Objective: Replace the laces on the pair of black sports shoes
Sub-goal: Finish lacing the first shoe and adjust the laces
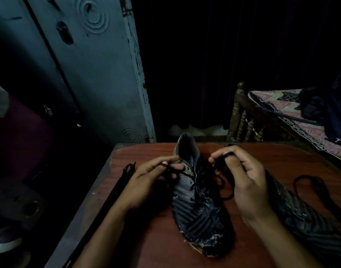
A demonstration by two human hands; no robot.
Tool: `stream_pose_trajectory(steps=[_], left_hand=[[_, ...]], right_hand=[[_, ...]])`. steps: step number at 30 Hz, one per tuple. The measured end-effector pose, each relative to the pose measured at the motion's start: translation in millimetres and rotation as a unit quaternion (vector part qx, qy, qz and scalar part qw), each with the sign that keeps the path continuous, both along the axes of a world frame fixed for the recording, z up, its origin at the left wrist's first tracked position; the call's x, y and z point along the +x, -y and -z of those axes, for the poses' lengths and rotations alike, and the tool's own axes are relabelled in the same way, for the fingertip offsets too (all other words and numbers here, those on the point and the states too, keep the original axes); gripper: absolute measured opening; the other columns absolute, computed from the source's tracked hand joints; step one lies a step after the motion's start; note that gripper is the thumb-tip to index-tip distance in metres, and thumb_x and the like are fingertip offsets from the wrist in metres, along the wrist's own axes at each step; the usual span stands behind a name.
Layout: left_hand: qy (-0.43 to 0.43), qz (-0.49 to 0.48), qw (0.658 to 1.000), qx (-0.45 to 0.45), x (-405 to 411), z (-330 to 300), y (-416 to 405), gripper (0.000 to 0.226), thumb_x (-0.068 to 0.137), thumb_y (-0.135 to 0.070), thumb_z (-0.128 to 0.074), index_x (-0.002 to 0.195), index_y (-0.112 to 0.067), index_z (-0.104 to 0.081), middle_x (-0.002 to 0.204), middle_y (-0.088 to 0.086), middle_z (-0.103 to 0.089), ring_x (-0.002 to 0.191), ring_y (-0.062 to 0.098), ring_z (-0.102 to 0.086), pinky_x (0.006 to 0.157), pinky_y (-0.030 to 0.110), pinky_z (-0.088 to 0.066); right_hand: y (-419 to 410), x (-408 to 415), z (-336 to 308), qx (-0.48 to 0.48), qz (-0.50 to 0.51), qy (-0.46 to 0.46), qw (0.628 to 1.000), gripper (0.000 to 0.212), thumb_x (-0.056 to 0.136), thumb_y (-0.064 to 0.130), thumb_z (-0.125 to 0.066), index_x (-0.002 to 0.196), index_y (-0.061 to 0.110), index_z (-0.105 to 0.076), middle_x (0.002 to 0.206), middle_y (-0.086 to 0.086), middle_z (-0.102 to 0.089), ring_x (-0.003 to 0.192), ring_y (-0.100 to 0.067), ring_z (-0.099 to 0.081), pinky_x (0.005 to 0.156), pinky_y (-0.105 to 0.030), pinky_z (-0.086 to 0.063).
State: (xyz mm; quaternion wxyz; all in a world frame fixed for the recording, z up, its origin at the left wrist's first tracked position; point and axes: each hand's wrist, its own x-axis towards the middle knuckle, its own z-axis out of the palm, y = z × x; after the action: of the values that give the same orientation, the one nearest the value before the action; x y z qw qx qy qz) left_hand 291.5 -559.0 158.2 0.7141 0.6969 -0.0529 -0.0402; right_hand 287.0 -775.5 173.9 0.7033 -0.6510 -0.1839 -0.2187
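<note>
While the shoe lies between them, left hand and right hand each pinch its lace.

Black striped shoe, black lace, reddish-brown table, pink patterned bedspread.

Black striped shoe centred on reddish tabletop, toe nearest camera. Left hand and right hand above its tongue, each pinching black lace. Second shoe just right; spare laces left.
</note>
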Motion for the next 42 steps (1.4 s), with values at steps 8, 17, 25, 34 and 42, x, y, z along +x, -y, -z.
stream_pose_trajectory(steps=[8, 17, 25, 34, 42], left_hand=[[-0.044, -0.103, 0.981, -0.156, 7.1, 7.0, 12.7, 0.036, 0.101, -0.006, -0.035, 0.086, -0.008, -0.068, 0.062, 0.005, -0.038, 0.059, 0.021, -0.044, 0.059, 0.031, -0.04], [0.104, -0.057, 0.975, 0.19, 11.9, 8.6, -18.0, 0.039, 0.076, -0.06, -0.071, 0.08, -0.022, -0.078, 0.061, -0.012, -0.064, 0.054, 0.01, -0.058, 0.053, 0.03, -0.042], [0.135, -0.013, 0.976, 0.171, 11.7, 7.8, -22.4, 0.008, 0.088, -0.026, -0.075, 0.083, -0.029, -0.08, 0.085, -0.002, -0.071, 0.081, 0.01, -0.065, 0.075, 0.026, -0.051], [-0.049, -0.035, 0.974, -0.217, 3.9, -2.2, 6.7, 0.017, 0.095, -0.021, -0.052, 0.08, -0.013, -0.049, 0.102, 0.024, -0.069, 0.088, 0.029, -0.071, 0.079, 0.039, -0.059], [-0.001, -0.081, 0.991, -0.107, 8.9, 9.3, 9.8, 0.026, 0.103, -0.015, -0.052, 0.077, -0.02, -0.048, 0.067, 0.003, -0.049, 0.066, 0.022, -0.051, 0.065, 0.034, -0.044]], right_hand=[[1.8, 4.6, 2.7, -0.006, -0.015, -0.059, 0.998, 0.015, 0.081, 0.016, -0.054, 0.071, 0.013, -0.064, 0.069, -0.013, -0.062, 0.065, -0.014, -0.056, 0.061, -0.023, -0.043], [2.5, 7.0, 13.5, -0.121, -0.032, -0.083, 0.989, 0.007, 0.084, 0.017, -0.061, 0.082, 0.02, -0.066, 0.071, 0.01, -0.061, 0.065, -0.004, -0.056, 0.061, -0.017, -0.041], [3.8, 11.0, 18.3, -0.178, 0.029, -0.117, 0.977, 0.017, 0.091, 0.014, -0.066, 0.088, 0.031, -0.066, 0.081, 0.01, -0.064, 0.078, -0.01, -0.064, 0.071, -0.037, -0.051], [2.3, 8.3, 18.4, -0.307, 0.044, -0.073, 0.948, 0.029, 0.089, 0.005, -0.061, 0.085, 0.032, -0.071, 0.09, 0.017, -0.064, 0.087, -0.002, -0.06, 0.073, -0.017, -0.045], [-0.3, 7.9, 25.4, -0.344, 0.041, -0.055, 0.936, 0.034, 0.085, 0.002, -0.061, 0.082, 0.035, -0.066, 0.094, 0.019, -0.058, 0.091, -0.002, -0.055, 0.075, -0.019, -0.038]])
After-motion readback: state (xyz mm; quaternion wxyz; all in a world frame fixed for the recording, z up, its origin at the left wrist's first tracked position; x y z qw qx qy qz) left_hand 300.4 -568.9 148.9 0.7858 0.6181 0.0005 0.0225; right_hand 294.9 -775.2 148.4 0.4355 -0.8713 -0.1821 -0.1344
